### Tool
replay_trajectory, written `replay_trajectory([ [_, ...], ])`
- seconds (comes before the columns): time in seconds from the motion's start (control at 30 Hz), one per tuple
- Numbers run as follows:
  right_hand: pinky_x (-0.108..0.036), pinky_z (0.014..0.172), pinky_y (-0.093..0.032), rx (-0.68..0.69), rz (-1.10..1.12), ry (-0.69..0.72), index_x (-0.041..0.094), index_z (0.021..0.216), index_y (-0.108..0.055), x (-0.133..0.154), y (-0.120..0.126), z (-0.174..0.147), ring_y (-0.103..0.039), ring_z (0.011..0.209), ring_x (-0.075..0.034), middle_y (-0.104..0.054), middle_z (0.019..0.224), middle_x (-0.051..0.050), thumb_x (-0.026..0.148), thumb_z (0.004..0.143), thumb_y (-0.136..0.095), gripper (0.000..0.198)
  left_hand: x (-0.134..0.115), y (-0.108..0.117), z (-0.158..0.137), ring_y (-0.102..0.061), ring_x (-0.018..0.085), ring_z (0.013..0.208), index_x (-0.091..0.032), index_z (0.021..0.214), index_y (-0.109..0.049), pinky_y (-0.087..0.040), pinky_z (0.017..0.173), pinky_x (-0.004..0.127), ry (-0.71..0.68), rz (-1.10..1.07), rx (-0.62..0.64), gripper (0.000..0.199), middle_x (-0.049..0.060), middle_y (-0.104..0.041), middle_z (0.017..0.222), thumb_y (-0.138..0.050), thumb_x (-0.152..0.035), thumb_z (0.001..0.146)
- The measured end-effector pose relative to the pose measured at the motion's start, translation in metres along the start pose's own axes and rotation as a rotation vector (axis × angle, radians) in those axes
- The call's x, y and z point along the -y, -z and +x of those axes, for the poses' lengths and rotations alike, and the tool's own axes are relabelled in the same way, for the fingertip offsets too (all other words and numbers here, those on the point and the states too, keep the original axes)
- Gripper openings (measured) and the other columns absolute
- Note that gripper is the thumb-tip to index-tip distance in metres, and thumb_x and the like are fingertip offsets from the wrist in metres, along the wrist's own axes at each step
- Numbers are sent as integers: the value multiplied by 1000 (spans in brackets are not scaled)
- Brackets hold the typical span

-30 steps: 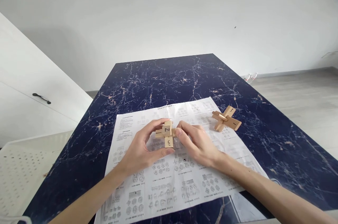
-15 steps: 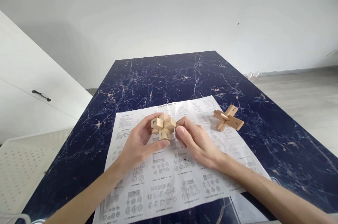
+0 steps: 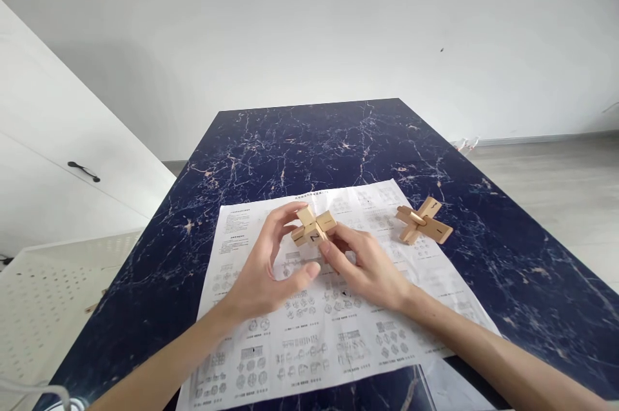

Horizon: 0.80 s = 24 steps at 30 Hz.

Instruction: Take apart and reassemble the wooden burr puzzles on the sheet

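Note:
A pale wooden burr puzzle [image 3: 313, 230] with numbers on its bars is held above the printed sheet [image 3: 300, 372]. My right hand [image 3: 365, 262] is closed on its right side, thumb at the front and the other fingers partly hidden beneath. My left hand [image 3: 271, 262] curves around the left side with the thumb spread away from the wood. Its fingertips are at or just behind the puzzle's upper left; whether they touch it I cannot tell. A second, browner wooden puzzle [image 3: 425, 222], cross-shaped and numbered, rests by the sheet's right edge.
The dark blue marbled table [image 3: 309, 146] reaches toward a white wall. On the left are a white cabinet with a black handle [image 3: 84, 171] and a perforated pale surface [image 3: 43, 295]. A cable [image 3: 33, 388] lies at the lower left.
The pale puzzle has been turned, so other numbered faces show. My left thumb has come off it, and my right hand has closed on its right side. The view has shifted slightly.

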State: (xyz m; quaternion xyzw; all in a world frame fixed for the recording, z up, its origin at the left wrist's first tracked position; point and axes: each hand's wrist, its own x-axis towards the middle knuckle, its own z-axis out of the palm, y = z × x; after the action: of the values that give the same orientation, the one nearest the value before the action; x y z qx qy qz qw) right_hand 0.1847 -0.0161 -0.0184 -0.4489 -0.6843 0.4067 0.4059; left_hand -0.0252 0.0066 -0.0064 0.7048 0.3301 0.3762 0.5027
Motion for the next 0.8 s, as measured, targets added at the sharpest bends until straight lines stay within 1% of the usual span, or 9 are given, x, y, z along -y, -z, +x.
replay_trajectory([
  [0.1, -29, 55, -40, -8, -55, 35, 23, 81, -50, -1, 3, 2, -51, 60, -15, -58, 70, 1, 40, 107, -48, 31, 1, 4, 1, -47, 35, 151, -32, 155, -46, -39, 126, 55, 64, -103, -2, 62, 11, -48, 164, -71, -48, 100],
  [0.2, -30, 55, -38, -8, -106, 84, 25, 77, -42, -2, 1, 1, -48, 58, -14, -55, 68, 2, 36, 105, -50, 31, 2, 6, 3, -54, 37, 146, -31, 156, -48, -43, 124, 55, 135, -116, 21, 69, 12, -56, 158, -74, -54, 97],
  [0.3, -30, 55, -37, -10, -128, 124, 26, 77, -39, -2, -2, -1, -47, 57, -13, -54, 68, 2, 33, 104, -52, 31, 0, 7, 4, -60, 37, 141, -30, 154, -51, -49, 119, 54, 115, -119, 52, 71, 13, -62, 153, -77, -57, 94],
  [0.4, -31, 57, -38, 1, -103, 98, 25, 79, -41, 1, -1, -2, -48, 59, -14, -54, 70, 2, 36, 104, -53, 30, -2, 8, 3, -62, 36, 139, -30, 154, -52, -52, 117, 52, 91, -120, 47, 67, 13, -63, 152, -77, -50, 96],
  [0.47, -31, 59, -41, 105, 13, 25, 24, 84, -47, 3, 4, 0, -50, 62, -15, -56, 73, 1, 40, 107, -51, 29, -3, 9, 3, -64, 35, 138, -30, 155, -52, -53, 116, 51, 86, -110, 45, 64, 12, -64, 152, -77, -44, 98],
  [0.53, -31, 61, -47, 334, 248, -43, 21, 93, -55, 6, 10, 3, -56, 67, -15, -61, 82, -1, 48, 111, -46, 33, -2, 11, 3, -67, 33, 134, -31, 155, -53, -55, 112, 48, 66, -128, 75, 64, 12, -66, 150, -77, -42, 98],
  [0.63, -30, 64, -53, 618, 546, -69, 18, 102, -62, 6, 17, 8, -62, 71, -14, -64, 90, -3, 57, 111, -46, 43, -1, 14, 3, -79, 26, 105, -33, 157, -51, -64, 97, 44, 50, -244, 196, 67, 13, -65, 151, -79, -42, 97],
  [0.7, -28, 63, -53, 639, 592, -72, 18, 102, -64, 3, 18, 9, -62, 71, -13, -65, 91, -3, 59, 108, -54, 43, -1, 14, 3, -80, 20, 86, -34, 158, -50, -67, 88, 42, 55, -313, 260, 67, 14, -63, 152, -79, -40, 97],
  [0.8, -26, 60, -51, 602, 592, -79, 17, 100, -67, -6, 17, 9, -62, 71, -12, -67, 94, -4, 58, 105, -61, 42, -2, 14, 3, -80, 20, 86, -33, 156, -53, -68, 88, 42, 32, -326, 279, 65, 13, -66, 147, -80, -36, 97],
])
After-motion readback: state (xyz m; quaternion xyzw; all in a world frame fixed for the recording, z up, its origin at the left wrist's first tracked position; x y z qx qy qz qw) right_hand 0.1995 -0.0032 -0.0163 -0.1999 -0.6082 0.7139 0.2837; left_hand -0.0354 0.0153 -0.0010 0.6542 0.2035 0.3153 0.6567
